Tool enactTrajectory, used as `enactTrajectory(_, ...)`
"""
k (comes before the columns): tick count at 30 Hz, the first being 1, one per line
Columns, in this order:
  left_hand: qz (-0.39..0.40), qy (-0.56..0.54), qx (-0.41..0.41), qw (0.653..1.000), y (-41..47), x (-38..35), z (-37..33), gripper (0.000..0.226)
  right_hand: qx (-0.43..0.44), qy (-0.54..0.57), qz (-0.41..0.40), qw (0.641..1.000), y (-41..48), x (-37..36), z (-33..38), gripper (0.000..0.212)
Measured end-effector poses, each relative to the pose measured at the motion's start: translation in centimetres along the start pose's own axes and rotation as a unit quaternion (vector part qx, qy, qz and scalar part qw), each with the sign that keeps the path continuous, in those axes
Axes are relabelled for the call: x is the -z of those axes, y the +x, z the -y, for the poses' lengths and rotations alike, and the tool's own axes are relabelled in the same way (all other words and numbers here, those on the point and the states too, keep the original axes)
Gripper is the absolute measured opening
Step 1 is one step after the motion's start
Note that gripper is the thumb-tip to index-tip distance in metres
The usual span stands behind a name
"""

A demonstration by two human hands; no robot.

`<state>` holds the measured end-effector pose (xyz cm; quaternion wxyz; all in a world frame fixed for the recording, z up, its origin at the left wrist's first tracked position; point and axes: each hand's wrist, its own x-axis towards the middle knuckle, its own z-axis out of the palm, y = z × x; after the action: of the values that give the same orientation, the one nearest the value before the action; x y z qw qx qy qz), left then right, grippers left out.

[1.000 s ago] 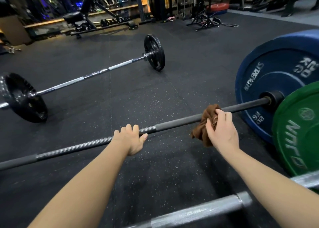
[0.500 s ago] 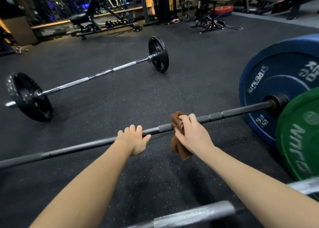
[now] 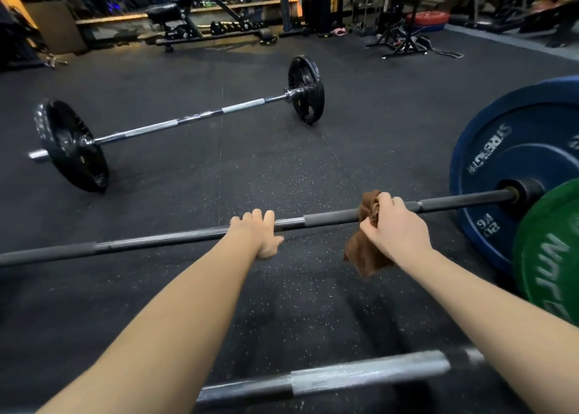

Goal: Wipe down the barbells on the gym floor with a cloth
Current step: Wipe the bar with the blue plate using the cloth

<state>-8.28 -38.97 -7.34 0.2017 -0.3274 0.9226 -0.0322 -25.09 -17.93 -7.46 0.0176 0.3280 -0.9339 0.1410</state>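
Both arms stretch forward — left hand point(image 3: 257, 236) curled over the bar point(image 3: 329, 219), right hand point(image 3: 398, 228) clutching the cloth point(image 3: 365, 257).

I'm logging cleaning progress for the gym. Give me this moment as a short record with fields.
bar in work: dark barbell, blue plate on its right end
right hand: grips brown cloth over that bar
left hand: grips the bare shaft
behind: black-plate barbell, untouched
nearest: silver bar; green plate at right

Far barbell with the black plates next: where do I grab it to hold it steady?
Probably the bare silver shaft mid-span, from above, palm down: the black plates hold it level off the floor, leaving finger room beneath.
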Motion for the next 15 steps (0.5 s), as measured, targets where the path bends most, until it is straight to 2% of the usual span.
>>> enactTrajectory(5, 0.011, -0.009, -0.02, 1.0, -0.2, 0.1, 0.4, 0.055, -0.011, -0.108, 0.102, 0.989, 2.5, 2.4, 2.3, 0.04)
enactTrajectory(9, 0.093, -0.007, -0.047, 0.995, 0.3, 1.9, 1.6, 0.084, -0.004, -0.142, 0.157, 0.977, 3.0, 3.1, 3.3, 0.042)
enactTrajectory(12, 0.108, -0.049, -0.051, 0.992, 1.1, 4.3, 3.8, 0.101, -0.016, -0.164, 0.193, 0.967, 4.6, 4.5, 3.9, 0.051)
enactTrajectory(15, 0.092, -0.059, -0.028, 0.994, 0.0, 2.6, 6.4, 0.092, -0.001, -0.211, 0.234, 0.949, 5.7, 5.1, 4.6, 0.051)
